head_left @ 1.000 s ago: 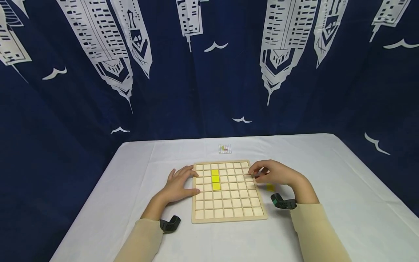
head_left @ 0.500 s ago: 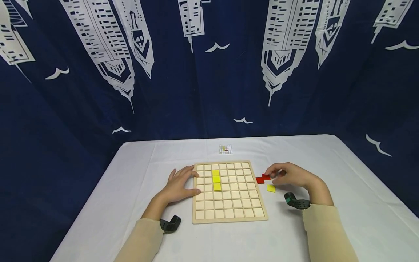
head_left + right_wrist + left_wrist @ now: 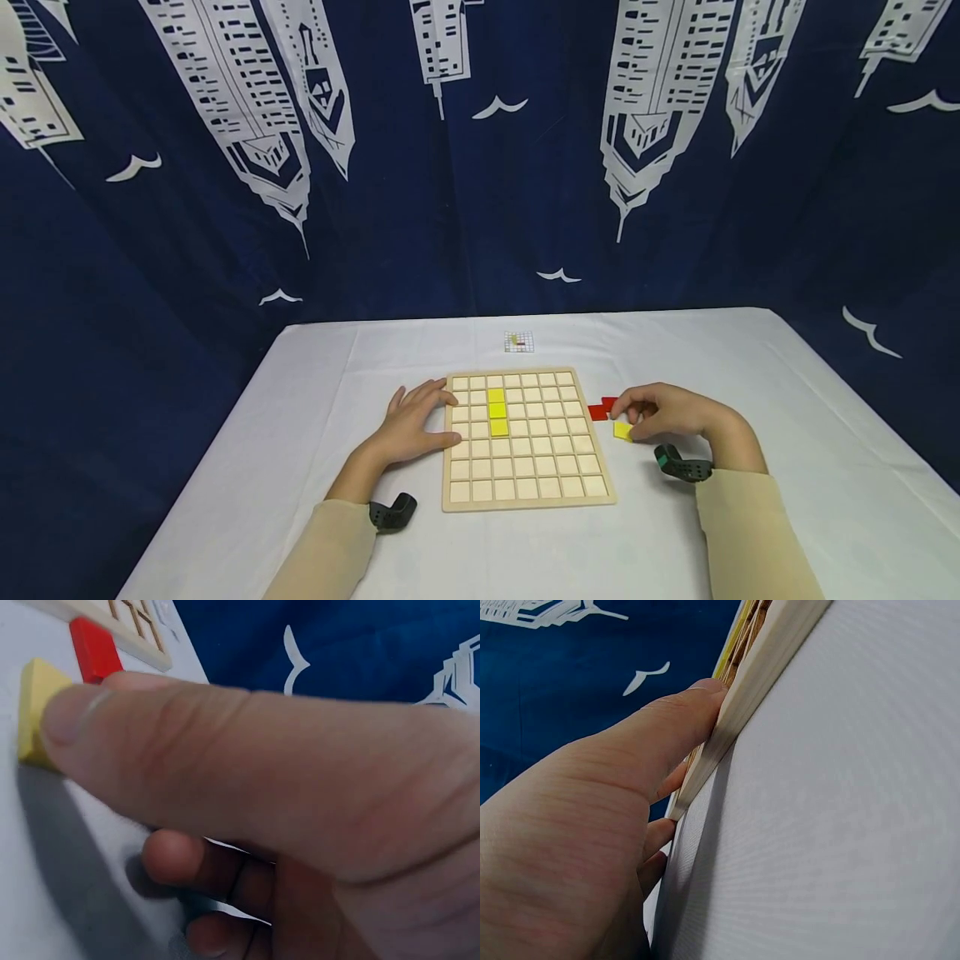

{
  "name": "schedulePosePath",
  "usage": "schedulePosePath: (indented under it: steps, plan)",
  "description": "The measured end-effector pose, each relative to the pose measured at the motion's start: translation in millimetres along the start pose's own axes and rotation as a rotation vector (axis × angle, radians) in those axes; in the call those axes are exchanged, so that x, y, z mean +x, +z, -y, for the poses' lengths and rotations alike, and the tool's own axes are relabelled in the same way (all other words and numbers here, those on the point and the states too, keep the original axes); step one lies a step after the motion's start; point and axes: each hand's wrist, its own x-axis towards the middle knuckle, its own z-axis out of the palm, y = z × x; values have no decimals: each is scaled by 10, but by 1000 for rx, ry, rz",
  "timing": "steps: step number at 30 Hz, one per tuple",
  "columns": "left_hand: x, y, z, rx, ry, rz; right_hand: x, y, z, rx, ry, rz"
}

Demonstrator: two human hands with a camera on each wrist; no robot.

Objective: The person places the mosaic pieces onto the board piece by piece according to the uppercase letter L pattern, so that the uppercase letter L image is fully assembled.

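Note:
A wooden grid board (image 3: 528, 506) lies on the table, with several yellow tiles (image 3: 497, 410) in one of its columns. My left hand (image 3: 408, 425) rests at the board's left edge, fingers spread; in the left wrist view the thumb (image 3: 682, 712) lies over the rim. My right hand (image 3: 678, 412) is beside a loose yellow tile (image 3: 622, 431) to the right of the board. In the right wrist view, the thumb (image 3: 82, 727) touches that yellow tile (image 3: 34, 712) and hides part of it. Whether the index finger also presses it cannot be seen.
Red tiles (image 3: 597, 412) lie between the board's right edge and my right hand. A small printed grid card (image 3: 519, 342) is behind the board. The white tablecloth (image 3: 375, 358) reaches back to a dark blue patterned curtain (image 3: 450, 208).
My right hand has moved right from the board's edge, uncovering the red tiles, then come down and nearer to me at the loose yellow tile. My left hand has stayed in place.

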Motion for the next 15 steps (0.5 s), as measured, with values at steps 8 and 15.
schedulePosePath:
  steps: [8,15]
  plan:
    - [-2,-8,-2,5,5,2,23,49,34,-37,66,-15]
    - [1,0,-1,6,4,1,46,78,60,-48,90,-35]
